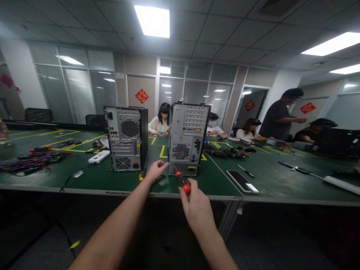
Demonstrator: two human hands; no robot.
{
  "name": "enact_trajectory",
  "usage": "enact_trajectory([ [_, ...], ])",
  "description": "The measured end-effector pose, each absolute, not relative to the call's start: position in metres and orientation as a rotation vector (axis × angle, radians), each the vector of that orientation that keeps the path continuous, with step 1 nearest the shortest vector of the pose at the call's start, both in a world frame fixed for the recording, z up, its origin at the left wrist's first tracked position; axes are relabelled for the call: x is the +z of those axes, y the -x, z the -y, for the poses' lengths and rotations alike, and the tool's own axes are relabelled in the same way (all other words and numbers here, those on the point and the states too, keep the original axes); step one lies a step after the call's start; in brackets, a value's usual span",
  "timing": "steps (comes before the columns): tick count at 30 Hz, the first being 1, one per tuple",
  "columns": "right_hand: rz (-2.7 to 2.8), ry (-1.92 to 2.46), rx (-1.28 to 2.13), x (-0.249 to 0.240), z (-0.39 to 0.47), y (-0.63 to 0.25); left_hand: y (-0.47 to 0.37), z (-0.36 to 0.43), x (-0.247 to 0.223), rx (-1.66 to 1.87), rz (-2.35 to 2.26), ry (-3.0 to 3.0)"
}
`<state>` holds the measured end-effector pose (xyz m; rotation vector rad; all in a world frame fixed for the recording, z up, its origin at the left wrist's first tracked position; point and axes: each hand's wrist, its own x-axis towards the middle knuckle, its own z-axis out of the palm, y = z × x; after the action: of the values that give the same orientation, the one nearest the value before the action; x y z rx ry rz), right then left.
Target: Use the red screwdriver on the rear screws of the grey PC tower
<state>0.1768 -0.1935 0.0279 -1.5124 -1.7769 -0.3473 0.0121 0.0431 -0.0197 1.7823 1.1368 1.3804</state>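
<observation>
My right hand [194, 198] grips the red end of a red and black screwdriver [183, 182]. Its tip points up at the lower left of the back of the right computer tower [184, 123], which stands upright. My left hand [157, 169] is at that tower's lower left edge, thumb and fingers drawn together; whether anything small is between them cannot be made out. To the left, a second computer tower [126, 131] stands upright with its back facing me. A yellow and black screwdriver [143, 173] stands or lies by its lower right corner.
A phone [242, 181] and a thin tool [245, 171] lie on the green table [213, 187] at right. Bundled cables [33, 163] and a white device [99, 156] are at left. Several people sit or stand across the table.
</observation>
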Motion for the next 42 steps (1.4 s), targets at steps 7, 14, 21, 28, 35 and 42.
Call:
enact_trajectory([
  [7,1.812,1.411,-0.501,0.0302,0.1979,-0.1796,-0.0125,-0.0455,-0.0214,1.366,-1.135,-1.784],
  [14,1.713,1.476,-0.355,0.0276,0.1951,-0.1798,-0.0122,-0.0447,-0.0207,1.368,-1.142,-1.774],
  [21,1.830,1.412,-0.512,0.0308,0.1986,-0.1805,-0.0127,-0.0455,-0.0215,1.375,-1.139,-1.777],
  [28,1.711,1.472,-0.269,0.0252,0.1933,-0.1791,-0.0123,-0.0433,-0.0199,1.369,-1.143,-1.774],
  [35,1.858,1.399,-0.482,0.0288,0.1969,-0.1795,-0.0128,-0.0416,-0.0179,1.382,-1.138,-1.782],
  [42,1.742,1.445,-0.299,0.0235,0.1931,-0.1783,-0.0132,-0.0430,-0.0191,1.390,-1.123,-1.781],
])
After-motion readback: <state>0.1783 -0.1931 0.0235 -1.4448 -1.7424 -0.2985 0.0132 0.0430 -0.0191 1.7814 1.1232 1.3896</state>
